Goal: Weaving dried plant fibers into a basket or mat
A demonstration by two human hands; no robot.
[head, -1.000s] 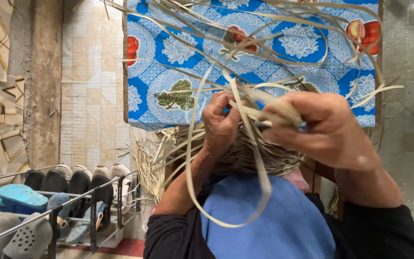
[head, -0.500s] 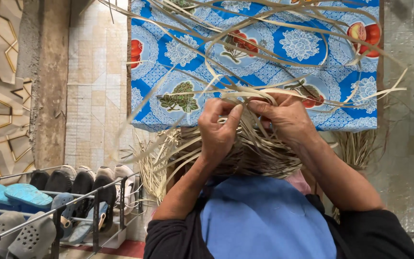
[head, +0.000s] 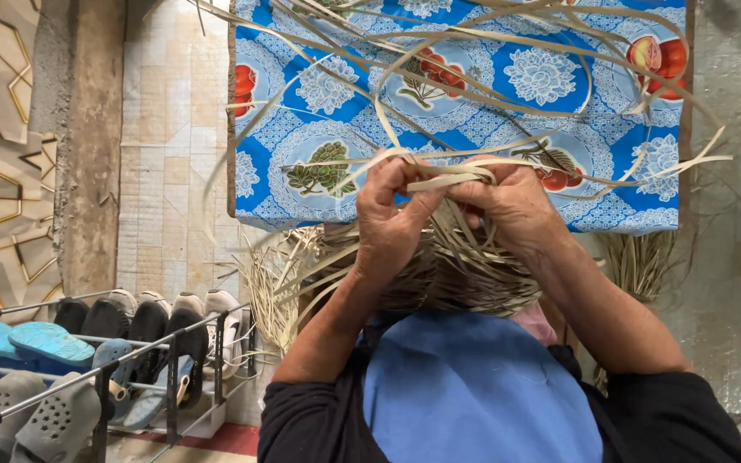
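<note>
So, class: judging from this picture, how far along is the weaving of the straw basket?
Done: the lower body of the woven basket is tightly interlaced. In hand: the left hand and right hand pinch flat strips at the top edge. Left: many loose strip ends fan out unwoven, so the rim looks unfinished.

No packages, labels, signs or screens here.

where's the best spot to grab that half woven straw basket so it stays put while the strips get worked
Grip the woven basket at its dense rim, just below the loose strips, coming from both sides as the left hand and right hand do. The woven band looks firm; the free ends fan upward and would probably bend.
</note>
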